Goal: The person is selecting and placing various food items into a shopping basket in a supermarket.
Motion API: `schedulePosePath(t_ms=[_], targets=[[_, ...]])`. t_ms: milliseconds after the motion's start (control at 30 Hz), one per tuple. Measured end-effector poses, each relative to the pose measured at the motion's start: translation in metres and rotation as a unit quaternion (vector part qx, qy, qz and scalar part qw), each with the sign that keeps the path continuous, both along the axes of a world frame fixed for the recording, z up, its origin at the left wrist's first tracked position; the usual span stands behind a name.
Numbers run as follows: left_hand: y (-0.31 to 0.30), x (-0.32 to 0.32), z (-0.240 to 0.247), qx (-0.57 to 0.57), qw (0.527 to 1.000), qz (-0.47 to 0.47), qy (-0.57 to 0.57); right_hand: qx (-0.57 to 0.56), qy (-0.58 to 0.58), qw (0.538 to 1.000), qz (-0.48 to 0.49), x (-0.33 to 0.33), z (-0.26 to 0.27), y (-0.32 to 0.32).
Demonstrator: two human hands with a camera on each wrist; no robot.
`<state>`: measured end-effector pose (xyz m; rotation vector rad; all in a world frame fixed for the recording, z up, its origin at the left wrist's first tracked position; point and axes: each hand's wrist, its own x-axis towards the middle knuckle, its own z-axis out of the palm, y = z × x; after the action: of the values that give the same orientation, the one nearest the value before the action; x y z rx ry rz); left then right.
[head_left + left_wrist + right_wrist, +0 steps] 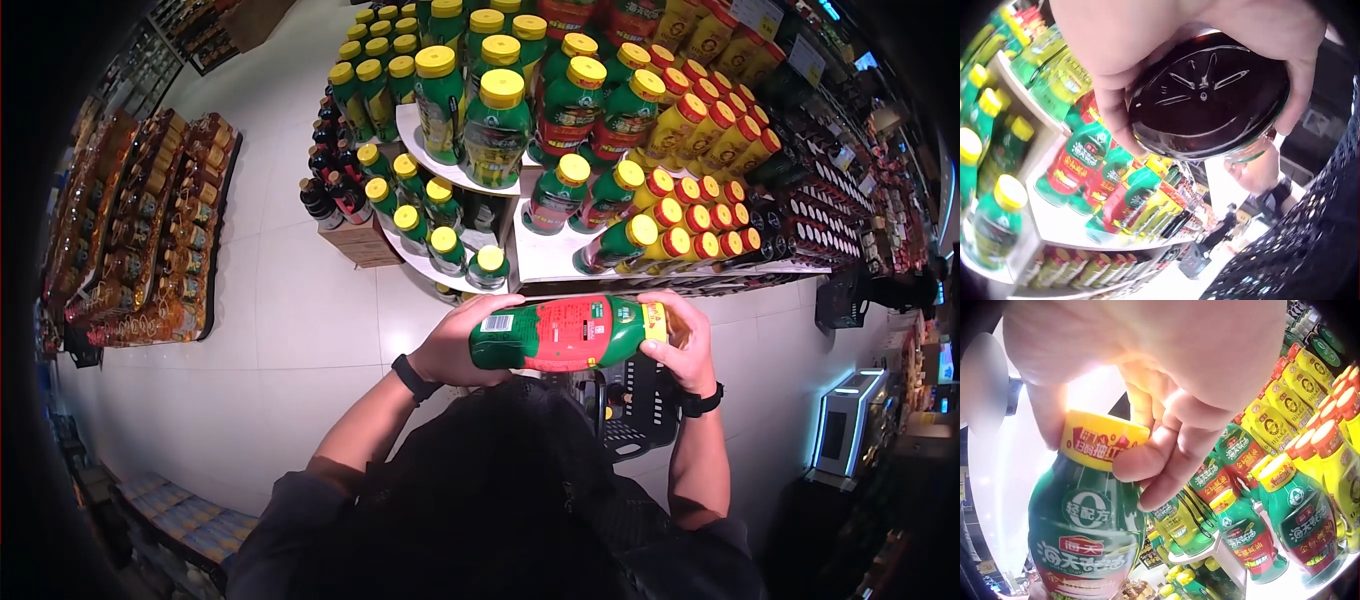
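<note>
A green bottle with a red label [572,333] lies sideways between both hands in the head view, its barcode side facing up. The left hand [462,342] grips its base end; in the left wrist view the fingers and thumb of the left hand [1191,44] curl round the dark bottle bottom [1210,100]. The right hand [684,345] holds the yellow cap end. In the right wrist view, the right hand's [1154,381] thumb and fingers pinch the yellow cap [1102,439], above the green bottle front [1088,519].
Ahead stands a tiered white display shelf [550,258] with rows of yellow-capped green bottles [497,130] and red-capped yellow bottles [680,125]. A dark basket [650,412] is below the right forearm. Stacked jugs [190,230] stand at the left, and a glowing-edged case [846,425] at the right.
</note>
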<state>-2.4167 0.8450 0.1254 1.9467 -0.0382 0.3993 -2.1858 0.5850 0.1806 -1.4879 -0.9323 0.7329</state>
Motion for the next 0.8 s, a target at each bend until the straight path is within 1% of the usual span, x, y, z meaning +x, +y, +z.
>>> schedulePosePath(t_ms=[33,100,133,167,233,267,367,400,433,500,533,567,633,700,767,800], targets=[[-0.001,-0.001,-0.005,-0.069,0.997,-0.007,0.032,-0.012,0.015,1.0,-0.011,-0.002,0.001,0.0],[0.003,0.001,-0.02,-0.154,0.985,-0.045,0.056,-0.038,0.041,0.998,-0.034,-0.008,0.005,0.005],[0.004,0.003,-0.027,-0.197,0.976,-0.064,0.066,-0.043,-0.013,0.999,-0.022,-0.008,0.009,0.011],[0.005,0.003,-0.033,-0.276,0.952,-0.079,0.109,-0.06,-0.007,0.998,-0.024,-0.008,0.008,0.014],[0.006,0.005,-0.041,-0.426,0.878,-0.109,0.19,-0.094,0.002,0.995,-0.028,-0.004,0.001,0.018],[0.009,0.008,-0.054,-0.402,0.885,-0.142,0.184,-0.072,0.024,0.997,-0.032,0.0,-0.004,0.021],[0.006,0.017,-0.05,-0.405,0.887,-0.16,0.15,-0.071,0.001,0.996,-0.062,0.009,0.0,0.035],[0.005,0.017,-0.057,-0.422,0.886,-0.128,0.145,-0.064,-0.029,0.995,-0.07,0.007,0.009,0.046],[0.008,0.018,-0.064,-0.38,0.909,-0.106,0.134,-0.071,-0.085,0.991,-0.069,0.01,0.015,0.056],[0.007,0.01,-0.073,-0.457,0.879,-0.04,0.134,-0.116,-0.187,0.972,-0.083,0.016,0.017,0.074],[0.012,0.003,-0.084,-0.437,0.889,0.001,0.134,-0.137,-0.261,0.951,-0.091,0.014,0.024,0.084],[0.017,-0.009,-0.103,-0.408,0.899,0.033,0.152,-0.144,-0.306,0.937,-0.093,0.015,0.023,0.094],[0.022,-0.041,-0.153,-0.35,0.912,0.099,0.189,-0.155,-0.393,0.901,-0.097,0.017,0.021,0.113],[0.022,-0.084,-0.188,-0.224,0.928,0.169,0.244,-0.191,-0.416,0.885,-0.086,0.026,0.011,0.129],[0.018,-0.129,-0.216,-0.257,0.886,0.212,0.324,-0.21,-0.427,0.876,-0.075,0.033,-0.004,0.142],[0.012,-0.153,-0.226,-0.303,0.854,0.241,0.346,-0.209,-0.438,0.872,-0.065,0.035,-0.009,0.147]])
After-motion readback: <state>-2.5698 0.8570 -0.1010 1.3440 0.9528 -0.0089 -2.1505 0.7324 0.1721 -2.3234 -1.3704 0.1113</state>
